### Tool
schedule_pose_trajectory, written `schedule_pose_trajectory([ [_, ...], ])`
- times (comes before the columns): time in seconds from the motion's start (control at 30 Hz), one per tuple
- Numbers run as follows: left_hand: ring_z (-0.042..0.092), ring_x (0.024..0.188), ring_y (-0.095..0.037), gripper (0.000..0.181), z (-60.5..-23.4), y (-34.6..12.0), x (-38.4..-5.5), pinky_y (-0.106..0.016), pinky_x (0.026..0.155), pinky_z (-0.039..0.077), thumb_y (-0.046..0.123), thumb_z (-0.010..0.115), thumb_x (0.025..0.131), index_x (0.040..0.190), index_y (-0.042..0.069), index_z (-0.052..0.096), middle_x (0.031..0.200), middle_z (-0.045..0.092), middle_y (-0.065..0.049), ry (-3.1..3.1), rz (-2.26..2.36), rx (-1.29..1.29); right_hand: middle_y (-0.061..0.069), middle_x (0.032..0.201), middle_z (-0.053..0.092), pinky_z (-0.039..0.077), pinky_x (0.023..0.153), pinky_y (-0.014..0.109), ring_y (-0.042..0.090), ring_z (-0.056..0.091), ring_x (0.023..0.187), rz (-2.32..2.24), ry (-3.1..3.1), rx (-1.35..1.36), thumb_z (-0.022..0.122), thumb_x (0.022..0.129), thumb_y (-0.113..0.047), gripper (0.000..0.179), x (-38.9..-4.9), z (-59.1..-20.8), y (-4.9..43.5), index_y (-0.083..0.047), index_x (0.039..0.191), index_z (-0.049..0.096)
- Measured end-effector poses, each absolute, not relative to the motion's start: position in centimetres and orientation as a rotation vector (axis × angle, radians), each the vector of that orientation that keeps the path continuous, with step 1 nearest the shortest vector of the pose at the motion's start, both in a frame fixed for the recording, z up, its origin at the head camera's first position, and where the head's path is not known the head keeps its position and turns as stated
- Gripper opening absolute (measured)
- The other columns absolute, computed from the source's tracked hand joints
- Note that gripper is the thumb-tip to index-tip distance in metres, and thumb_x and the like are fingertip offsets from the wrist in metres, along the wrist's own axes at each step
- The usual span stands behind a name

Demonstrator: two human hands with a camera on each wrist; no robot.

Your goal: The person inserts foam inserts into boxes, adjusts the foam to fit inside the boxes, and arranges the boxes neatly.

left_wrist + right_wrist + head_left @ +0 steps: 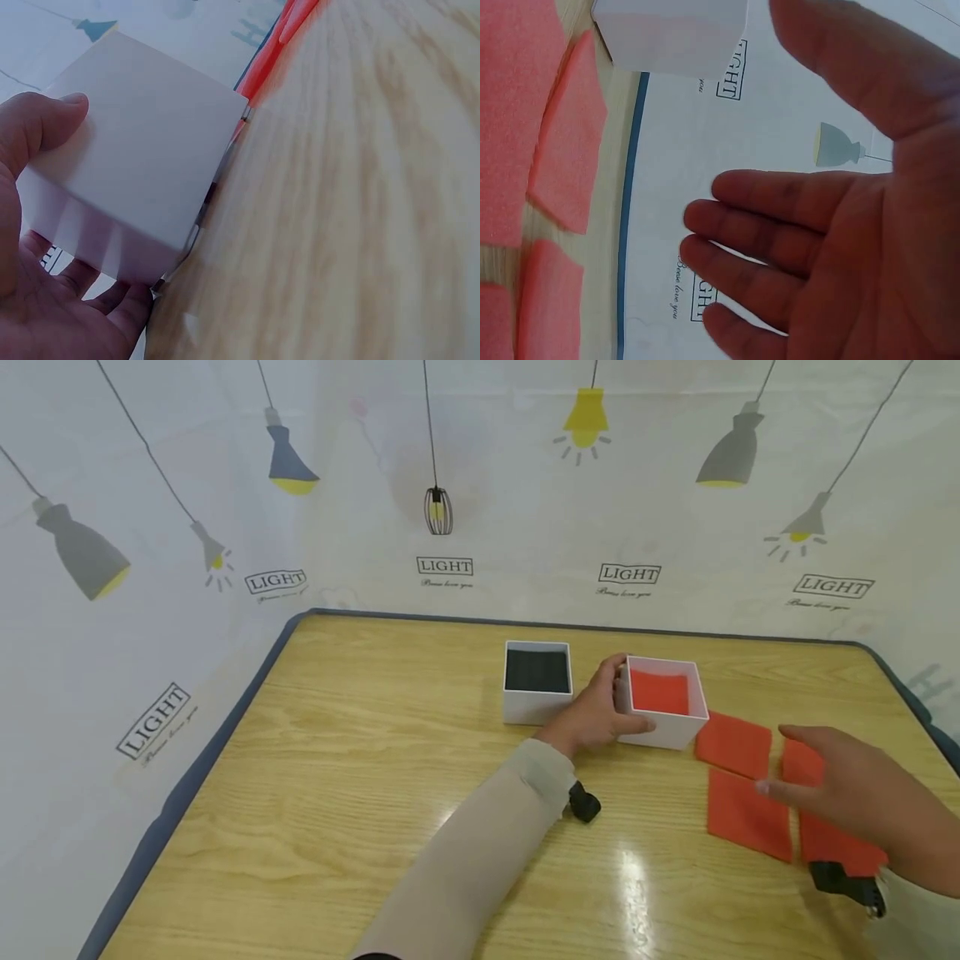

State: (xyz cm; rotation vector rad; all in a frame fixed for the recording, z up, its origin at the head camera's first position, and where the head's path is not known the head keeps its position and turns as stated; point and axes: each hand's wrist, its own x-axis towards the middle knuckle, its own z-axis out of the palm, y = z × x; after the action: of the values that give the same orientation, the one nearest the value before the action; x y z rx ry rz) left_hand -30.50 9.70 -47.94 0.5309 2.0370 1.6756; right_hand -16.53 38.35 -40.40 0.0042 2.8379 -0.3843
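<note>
My left hand [594, 714] grips a white open-topped box [660, 733] by its left side, thumb on the near wall and fingers around the far side. Inside that box lies a red felt-like square [658, 692]. In the left wrist view the thumb presses the box's smooth wall [150, 127]. Over several red squares on the table, one of them a near-left square [746, 814], my right hand [862, 793] hovers with nothing in it. The right wrist view shows its fingers [772, 240] extended and the thumb spread away, with red squares [570, 142] beyond.
A second white box [536, 706] holding a dark square piece [536, 670] stands left of the gripped one. The wooden table [337, 777] has a dark blue edge, and a white curtain-like sheet [510, 510] printed with lamps rises behind it.
</note>
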Motion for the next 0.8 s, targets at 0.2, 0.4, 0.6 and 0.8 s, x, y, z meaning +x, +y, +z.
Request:
schedule_pose_trajectory([
  [0.2, 0.047, 0.125, -0.01, 0.106, -48.0, 9.7, -30.5, -0.031, 0.107, 0.046, 0.021, 0.089, 0.086, 0.166, 0.031, 0.02, 0.149, 0.045, 0.007, 2.05, 1.671, 0.533, 0.048, 0.151, 0.03, 0.042, 0.095, 0.078, 0.069, 0.033, 0.129, -0.435, 2.725, 0.044, 0.078, 0.084, -0.07, 0.124, -16.4, -40.8, 38.7, 0.018, 0.155, 0.028],
  [0.4, 0.046, 0.125, -0.009, 0.107, -48.1, 9.5, -30.5, -0.03, 0.107, 0.046, 0.018, 0.088, 0.086, 0.167, 0.029, 0.019, 0.15, 0.044, 0.007, 2.03, 1.677, 0.535, 0.048, 0.149, 0.033, 0.045, 0.094, 0.075, 0.068, 0.035, 0.129, -0.444, 2.648, 0.06, 0.083, 0.08, -0.067, 0.121, -16.6, -41.0, 38.4, 0.017, 0.152, 0.034],
  [0.6, 0.046, 0.126, -0.009, 0.107, -48.1, 9.5, -30.4, -0.03, 0.108, 0.046, 0.017, 0.089, 0.086, 0.167, 0.029, 0.019, 0.151, 0.043, 0.008, 2.026, 1.68, 0.528, 0.047, 0.148, 0.035, 0.048, 0.095, 0.071, 0.066, 0.037, 0.129, -0.459, 2.567, 0.082, 0.088, 0.077, -0.062, 0.122, -16.9, -41.8, 38.4, 0.02, 0.15, 0.034],
  [0.8, 0.046, 0.125, -0.008, 0.106, -48.1, 9.5, -30.4, -0.029, 0.108, 0.045, 0.017, 0.088, 0.087, 0.166, 0.029, 0.019, 0.15, 0.043, 0.008, 2.017, 1.68, 0.529, 0.044, 0.141, 0.046, 0.05, 0.095, 0.067, 0.058, 0.048, 0.121, -0.405, 2.538, 0.067, 0.091, 0.072, -0.062, 0.125, -17.1, -42.9, 38.3, 0.023, 0.145, 0.037],
])
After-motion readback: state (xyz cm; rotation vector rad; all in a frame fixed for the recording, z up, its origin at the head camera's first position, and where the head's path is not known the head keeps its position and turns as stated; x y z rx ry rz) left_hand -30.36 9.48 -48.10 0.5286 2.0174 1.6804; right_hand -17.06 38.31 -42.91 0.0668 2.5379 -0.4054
